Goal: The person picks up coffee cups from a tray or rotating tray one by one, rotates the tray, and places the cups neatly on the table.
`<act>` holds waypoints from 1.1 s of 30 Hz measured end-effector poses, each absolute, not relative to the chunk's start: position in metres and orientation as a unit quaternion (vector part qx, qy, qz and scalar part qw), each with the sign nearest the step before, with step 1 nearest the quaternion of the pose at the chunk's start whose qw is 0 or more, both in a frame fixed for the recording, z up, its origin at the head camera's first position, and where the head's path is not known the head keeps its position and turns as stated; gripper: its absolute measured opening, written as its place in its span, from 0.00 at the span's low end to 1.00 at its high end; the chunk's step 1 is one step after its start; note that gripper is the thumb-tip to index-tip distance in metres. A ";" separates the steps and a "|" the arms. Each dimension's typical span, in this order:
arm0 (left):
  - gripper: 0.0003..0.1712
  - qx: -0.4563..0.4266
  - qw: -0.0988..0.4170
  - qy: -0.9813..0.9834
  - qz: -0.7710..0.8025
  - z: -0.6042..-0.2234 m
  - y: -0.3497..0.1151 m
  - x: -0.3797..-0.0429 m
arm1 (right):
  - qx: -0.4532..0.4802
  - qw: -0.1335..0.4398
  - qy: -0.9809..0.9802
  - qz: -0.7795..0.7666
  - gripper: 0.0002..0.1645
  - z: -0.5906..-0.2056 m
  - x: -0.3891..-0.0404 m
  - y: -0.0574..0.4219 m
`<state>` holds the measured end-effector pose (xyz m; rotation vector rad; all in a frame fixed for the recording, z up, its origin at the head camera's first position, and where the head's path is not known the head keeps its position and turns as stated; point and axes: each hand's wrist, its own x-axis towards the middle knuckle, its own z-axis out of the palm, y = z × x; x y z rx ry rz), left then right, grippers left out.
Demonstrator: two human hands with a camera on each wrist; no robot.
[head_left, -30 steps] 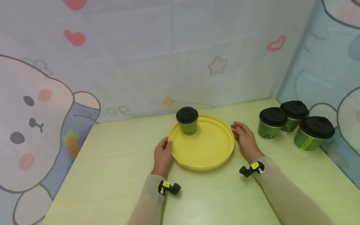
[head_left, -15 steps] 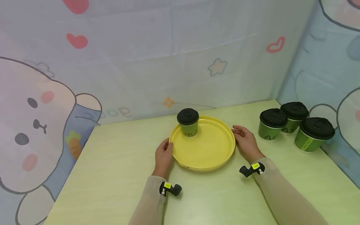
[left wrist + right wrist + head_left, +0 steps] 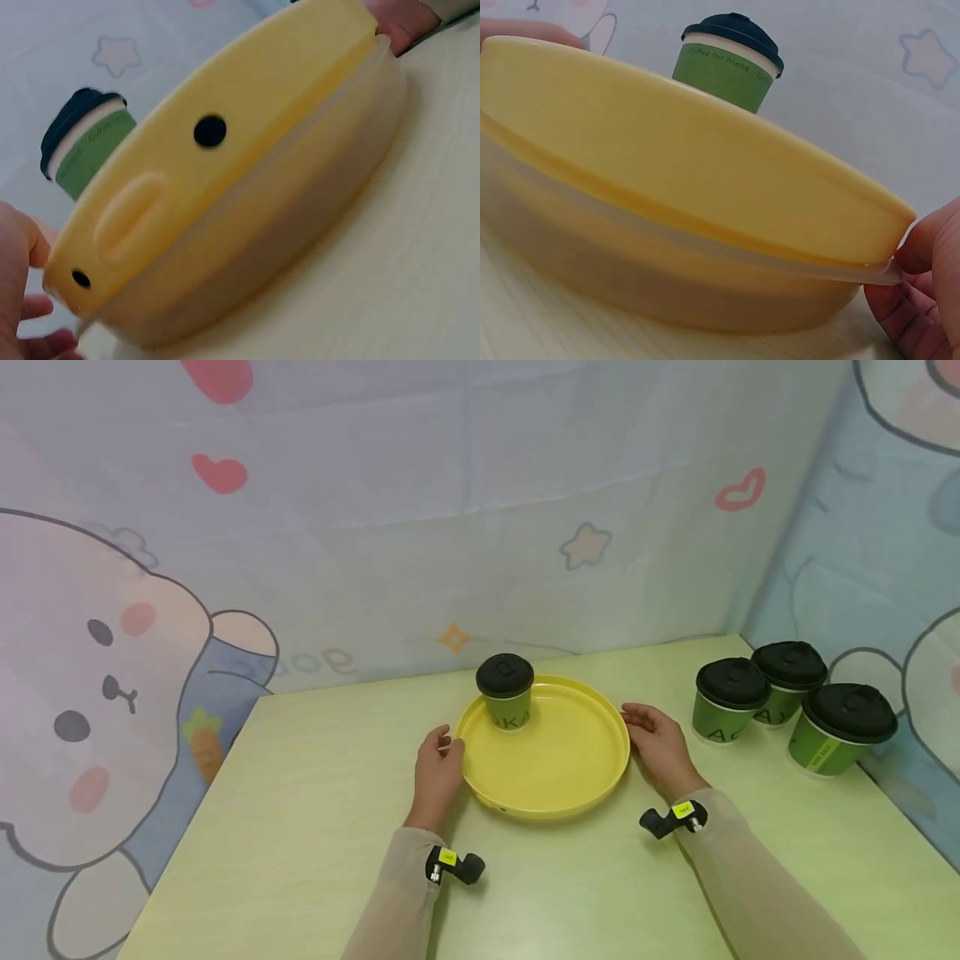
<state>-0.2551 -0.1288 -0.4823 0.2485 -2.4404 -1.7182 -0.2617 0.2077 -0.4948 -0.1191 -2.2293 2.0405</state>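
Observation:
A round yellow tray [image 3: 547, 760] lies on the table. Its side, in the left wrist view, carries black dots and a raised oval above a translucent lower part. Near its back left rim stands a green paper cup with a black lid [image 3: 506, 693]. At the tray's left edge is my left hand [image 3: 437, 777], its fingers loosely spread and the thumb by the rim. My right hand [image 3: 660, 745] is at the right edge. There, in the right wrist view, the thumb [image 3: 922, 240] meets the rim while curled fingers [image 3: 904, 315] lie under the protruding lip.
On the right of the table stand three more lidded green cups: a front left one [image 3: 727, 702], one behind [image 3: 787, 681] and a wider one [image 3: 843, 731]. A patterned cloth backdrop [image 3: 375, 552] rises along the table's back and right edges.
My left fingers have loosened and spread slightly from the tray's rim. The right hand stays at its edge, and the tray and cups keep their places while the head view shifts a little.

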 end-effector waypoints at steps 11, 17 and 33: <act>0.18 -0.004 0.183 -0.808 -0.560 -0.444 -0.089 -0.235 | -0.041 0.061 -0.739 0.669 0.25 -0.496 -0.260 0.208; 0.13 -0.120 0.133 -0.842 -0.508 -0.428 -0.060 -0.220 | -0.045 0.064 -0.742 0.666 0.24 -0.497 -0.261 0.208; 0.21 -0.277 -0.073 -0.929 -0.233 -0.431 -0.011 -0.197 | -0.027 0.073 -0.749 0.658 0.25 -0.494 -0.258 0.208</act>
